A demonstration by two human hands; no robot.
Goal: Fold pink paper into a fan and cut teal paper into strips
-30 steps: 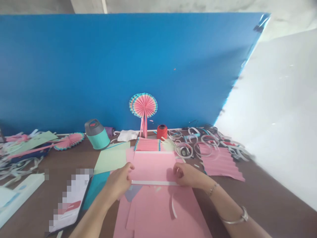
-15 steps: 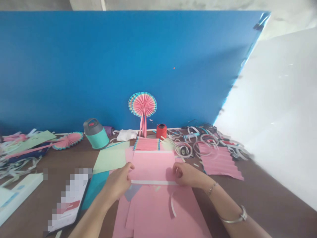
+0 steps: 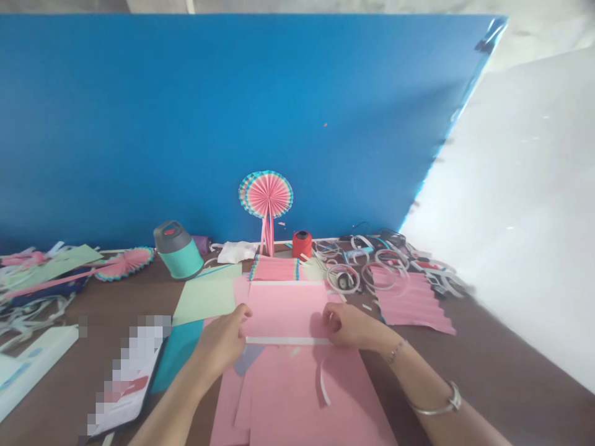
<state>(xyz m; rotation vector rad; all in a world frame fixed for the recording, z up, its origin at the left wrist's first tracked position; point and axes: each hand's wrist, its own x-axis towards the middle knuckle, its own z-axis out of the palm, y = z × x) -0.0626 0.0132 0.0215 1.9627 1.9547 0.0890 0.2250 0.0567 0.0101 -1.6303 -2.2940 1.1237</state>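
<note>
My left hand [image 3: 222,342] pinches the left edge of a pink paper sheet [image 3: 286,310] that has a white strip along its near edge. At the sheet's right edge my right hand [image 3: 351,325] is closed on it, fingers curled. The sheet lies over more pink paper [image 3: 297,396] on the brown table [image 3: 469,365]. A loose white strip [image 3: 324,386] curls on the lower pink paper. Beyond the sheet sits a pleated pink piece [image 3: 275,269].
A pink paper fan [image 3: 266,195] stands against the blue board [image 3: 186,124]. A teal bottle [image 3: 178,249], red thread spool [image 3: 302,244], tape rings [image 3: 367,266], pleated pink paper [image 3: 411,302], green sheet [image 3: 207,297] and teal sheet [image 3: 179,353] lie about. Scraps clutter the left.
Both hands stay on the pink sheet's edges; the view has only drifted slightly.
</note>
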